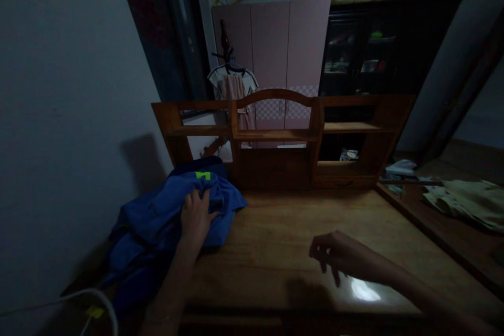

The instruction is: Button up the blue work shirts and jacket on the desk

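A crumpled blue garment (pixel 157 215) with a small bright yellow-green patch (pixel 202 175) lies heaped at the left of the wooden desk (pixel 268 236), against the wall. My left hand (pixel 195 215) rests on top of the cloth, its thumb spread away from the fingers; the fingertips are partly hidden against the fabric. Over the right half of the desk hovers my right hand (pixel 334 254), fingers loosely bent and apart, with nothing in it. Its shadow falls on the desktop below.
A wooden shelf unit (pixel 275 136) stands along the desk's back edge. At the lower left a white cable (pixel 100 294) loops near the garment. Beyond the desk's right edge lies pale folded cloth (pixel 468 202). Pink wardrobes (pixel 271 47) and a dark cabinet (pixel 378 47) stand behind.
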### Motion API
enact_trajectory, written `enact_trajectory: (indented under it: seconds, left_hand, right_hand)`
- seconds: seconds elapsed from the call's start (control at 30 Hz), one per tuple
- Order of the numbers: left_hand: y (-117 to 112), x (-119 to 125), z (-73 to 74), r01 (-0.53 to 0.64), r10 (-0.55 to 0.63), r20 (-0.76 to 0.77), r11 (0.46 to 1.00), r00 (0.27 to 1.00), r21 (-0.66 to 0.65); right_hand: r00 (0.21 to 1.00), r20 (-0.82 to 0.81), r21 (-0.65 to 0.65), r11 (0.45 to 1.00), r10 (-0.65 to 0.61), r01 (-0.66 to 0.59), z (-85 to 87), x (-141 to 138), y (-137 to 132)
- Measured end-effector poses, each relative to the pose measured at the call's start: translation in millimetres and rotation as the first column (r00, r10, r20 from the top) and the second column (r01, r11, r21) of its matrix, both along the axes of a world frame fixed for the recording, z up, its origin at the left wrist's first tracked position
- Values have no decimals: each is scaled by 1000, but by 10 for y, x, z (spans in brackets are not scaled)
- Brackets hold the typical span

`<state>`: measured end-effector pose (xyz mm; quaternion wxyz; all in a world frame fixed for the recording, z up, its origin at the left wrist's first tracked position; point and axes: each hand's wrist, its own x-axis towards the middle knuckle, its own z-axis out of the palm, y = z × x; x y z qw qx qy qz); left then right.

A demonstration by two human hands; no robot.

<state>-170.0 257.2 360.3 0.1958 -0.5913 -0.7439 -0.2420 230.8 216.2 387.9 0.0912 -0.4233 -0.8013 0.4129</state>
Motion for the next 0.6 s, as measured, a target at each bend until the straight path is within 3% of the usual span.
enact_trajectory:
  seconds: [0.1, 0.17, 0.27, 0.37, 0.47, 0.6]
  left_hand:
    - [69, -217, 120, -38, 39, 26, 997, 999, -65]
    - [86, -322, 292, -55, 51, 67, 997, 996, 49]
    - [105, -469, 693, -82, 47, 114, 943, 992, 323]
    - [116, -549, 1162, -60, -35, 186, 874, 982, 482]
    - [103, -417, 1587, 32, -156, 184, 840, 970, 541]
    - [20, 127, 2020, 277, -346, 7, 765, 938, 582]
  right_hand:
    - [991, -103, 90, 993, 83, -74, -29, -432, 280]
    - [986, -144, 188, 981, 83, -56, -15, -627, 431]
    - [976, -206, 304, 953, 71, -5, 31, -775, 588]
    - [948, -305, 313, 950, 90, 10, 92, -931, 698]
    - [908, -412, 330, 941, 78, 69, 211, -1263, 768]
    - [815, -577, 406, 884, 52, 232, 568, -1849, 778]
